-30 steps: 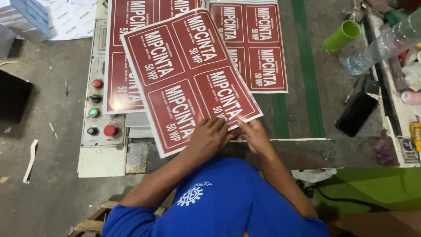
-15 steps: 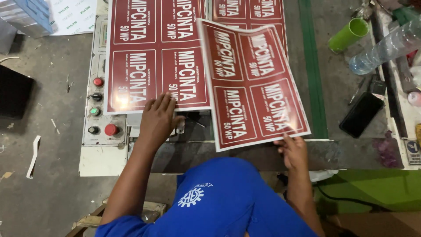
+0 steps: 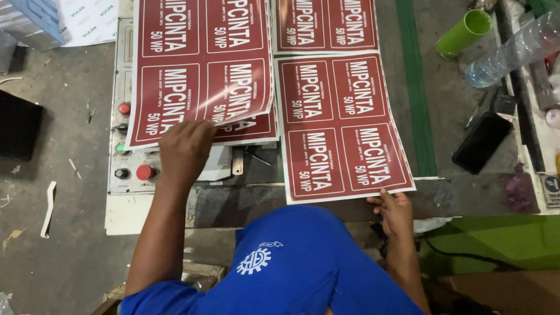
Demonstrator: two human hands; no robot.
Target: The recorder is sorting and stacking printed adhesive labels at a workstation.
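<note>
Two piles of dark red printed label sheets lie on a machine table. My left hand lifts the near edge of the top red sheet of the left pile, fingers curled under it. My right hand pinches the near right corner of another red sheet, which lies flat on the right pile. A blue shirt covers the lower middle of the view.
A control panel with red, green and black buttons sits left of the sheets. A green cup, a clear plastic bottle and a black phone lie at the right. A green stripe runs along the table.
The right sheet has swung down from a tilted position and now lies flat on the right pile. My left hand has taken hold of the top sheet of the left pile.
</note>
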